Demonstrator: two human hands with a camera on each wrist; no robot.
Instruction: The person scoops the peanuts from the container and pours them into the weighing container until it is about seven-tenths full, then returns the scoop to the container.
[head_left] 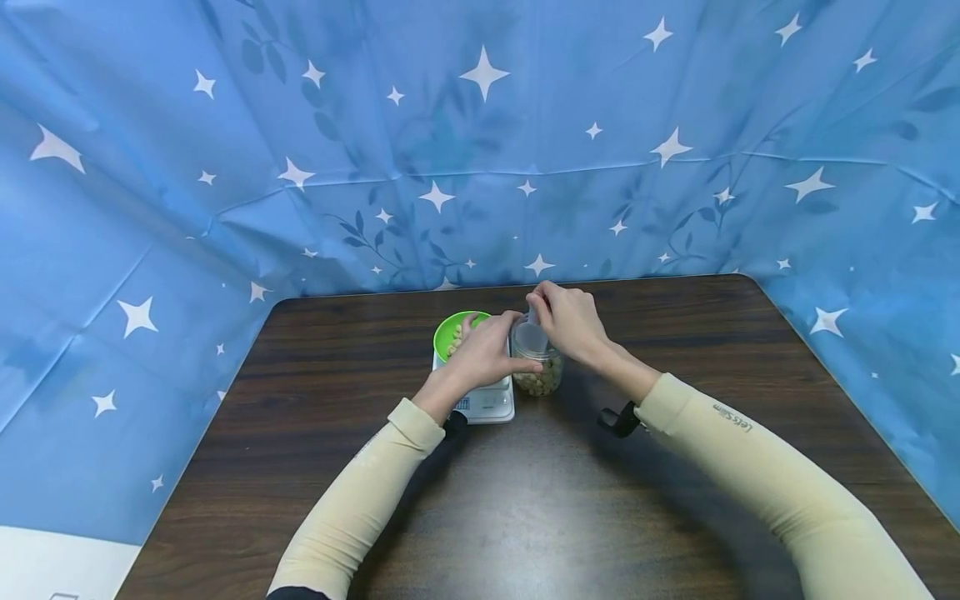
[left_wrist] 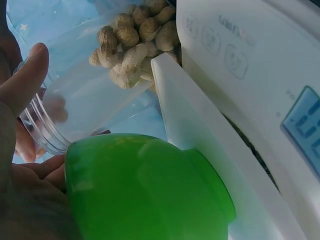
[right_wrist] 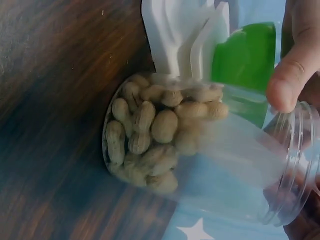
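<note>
A clear jar with unshelled peanuts in its lower part stands upright on the table. My left hand holds it near the threaded rim, thumb on the near side. From above, my right hand pinches the handle of a translucent plastic scoop, whose bowl is at the jar's mouth. To the left, a green bowl with some peanuts rests on a white kitchen scale, partly hidden by my left hand.
The dark wooden table runs back to a blue star-patterned cloth. The scale's lit display faces me, partly covered by the left wrist. A white surface shows at the lower left.
</note>
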